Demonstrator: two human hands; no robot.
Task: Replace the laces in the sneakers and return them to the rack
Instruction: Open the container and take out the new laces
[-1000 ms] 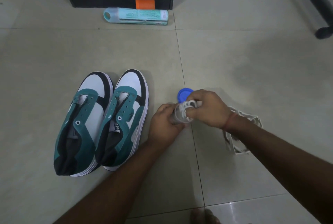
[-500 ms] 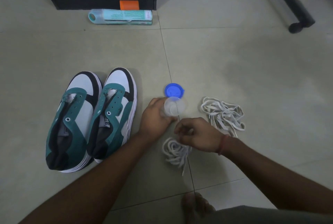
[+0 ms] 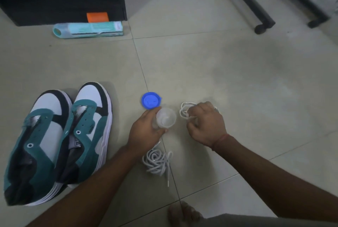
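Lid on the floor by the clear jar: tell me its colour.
Blue lid, seen best in the head view.

At frame centre I'm seeing the left hand (image 3: 144, 131) gripping a clear plastic jar (image 3: 165, 118), the right hand (image 3: 205, 123) pinching a flat white lace bundle (image 3: 184, 110); teal-and-white sneakers (image 3: 58, 141) are sitting lower left.

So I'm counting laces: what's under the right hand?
A bundle of white laces shows past the right hand, whose fingers curl into it. The hand covers most of the bundle, so its lace count can't be told.
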